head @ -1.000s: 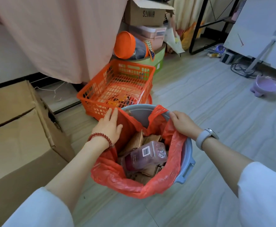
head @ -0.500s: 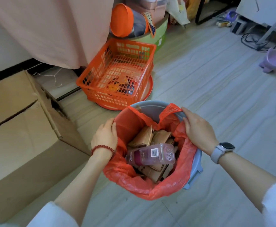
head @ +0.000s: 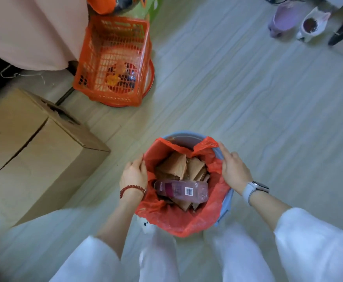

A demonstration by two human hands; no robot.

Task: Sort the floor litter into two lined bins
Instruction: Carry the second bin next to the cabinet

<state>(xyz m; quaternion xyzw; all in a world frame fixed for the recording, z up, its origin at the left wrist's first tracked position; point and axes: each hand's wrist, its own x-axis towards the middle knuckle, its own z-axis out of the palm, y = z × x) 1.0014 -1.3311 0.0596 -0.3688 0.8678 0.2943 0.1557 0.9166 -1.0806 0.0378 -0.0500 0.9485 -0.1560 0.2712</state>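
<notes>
The blue bin (head: 226, 202) stands on the floor at the person's feet, its red liner (head: 178, 222) holding cardboard scraps (head: 175, 165) and a pink bottle (head: 181, 189). The left hand (head: 134, 176) and right hand (head: 233, 167) each grip the liner's rim on opposite sides. Farther off, beside a cardboard box (head: 34, 149), sits an orange basket (head: 113, 58).

Counting from the blue bin (head: 226, 202): one red liner (head: 178, 224) sitting over it, one pink bottle (head: 180, 189) lying inside, several cardboard scraps (head: 175, 165) (exact count unclear). Two hands showing, left hand (head: 133, 176) and right hand (head: 234, 169), flanking it. One orange basket (head: 113, 58), one cardboard box (head: 34, 151), two pet bowls (head: 284, 17) sitting beyond it.
</notes>
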